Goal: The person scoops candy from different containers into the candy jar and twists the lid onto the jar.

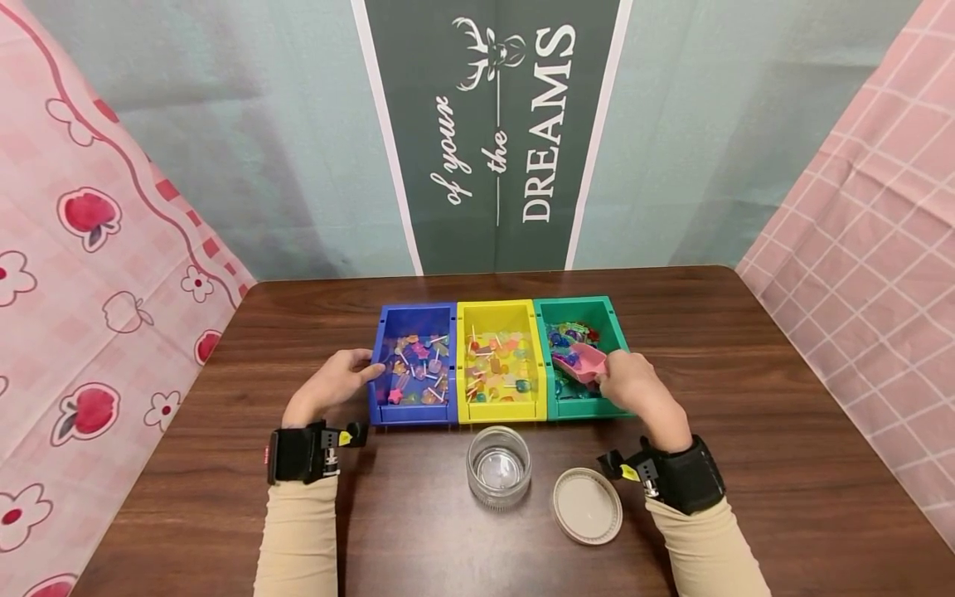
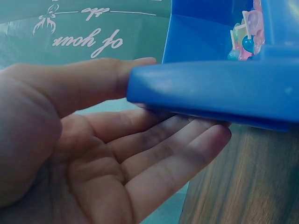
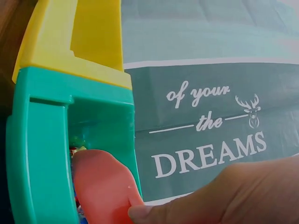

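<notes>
My left hand (image 1: 336, 383) holds the left wall of a blue bin (image 1: 414, 414), with the thumb over its rim and the fingers (image 2: 159, 172) extended along the outside and below. Small lollipop-shaped and other translucent charms (image 1: 421, 365) lie in that bin. Over the green bin (image 1: 585, 408) at the right, my right hand (image 1: 642, 385) grips a pink scoop (image 1: 589, 362) by its handle end. The scoop's bowl is down inside the bin, with blue and purple pieces (image 1: 570, 359) at its mouth. Most of the handle is hidden by the hand.
A yellow bin (image 1: 503, 412) with more charms joins the blue and green ones. In front stand an open glass jar (image 1: 500, 495) and, right of it, a round beige lid (image 1: 588, 507) lying flat on the brown wooden table (image 1: 776, 398). Printed cloth hangs behind and at both sides.
</notes>
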`<state>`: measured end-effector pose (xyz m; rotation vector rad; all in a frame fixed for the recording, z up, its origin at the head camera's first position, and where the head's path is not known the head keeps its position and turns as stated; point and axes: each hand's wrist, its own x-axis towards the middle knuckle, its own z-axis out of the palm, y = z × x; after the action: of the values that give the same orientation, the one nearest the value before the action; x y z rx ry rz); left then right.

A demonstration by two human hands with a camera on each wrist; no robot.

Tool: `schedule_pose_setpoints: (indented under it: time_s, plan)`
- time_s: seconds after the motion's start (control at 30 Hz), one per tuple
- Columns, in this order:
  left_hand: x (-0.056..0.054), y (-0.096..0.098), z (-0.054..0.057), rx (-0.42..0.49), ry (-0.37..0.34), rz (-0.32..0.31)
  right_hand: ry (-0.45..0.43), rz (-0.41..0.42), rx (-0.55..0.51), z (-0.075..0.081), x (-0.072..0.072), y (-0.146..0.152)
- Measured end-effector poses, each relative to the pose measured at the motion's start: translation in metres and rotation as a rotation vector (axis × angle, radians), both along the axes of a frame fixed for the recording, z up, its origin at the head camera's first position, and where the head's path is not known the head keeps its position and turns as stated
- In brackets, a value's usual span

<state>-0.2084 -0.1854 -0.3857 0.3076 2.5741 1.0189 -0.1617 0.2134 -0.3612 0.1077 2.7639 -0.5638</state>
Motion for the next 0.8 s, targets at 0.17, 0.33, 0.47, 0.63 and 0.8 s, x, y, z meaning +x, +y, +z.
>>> schedule_pose_setpoints:
  time_s: [0.17,0.33,0.47,0.63,0.8]
  plan:
    - [-0.002,0.0,-0.002,-0.007,0.012,-0.009,0.021,0.014,-0.034,0.003,0.002,0.005]
    - [-0.003,-0.002,-0.003,-0.024,0.03,-0.026,0.063,0.033,-0.071,0.005,0.004,0.012]
    - [-0.003,-0.001,-0.003,-0.024,0.039,-0.024,0.072,0.044,-0.102,0.006,0.003,0.019]
    - [-0.003,0.001,-0.005,-0.011,0.028,-0.005,0.071,0.058,-0.128,0.006,0.002,0.028]
    - [-0.002,0.001,-0.005,-0.017,0.02,0.001,0.079,0.061,-0.158,0.007,0.002,0.032]
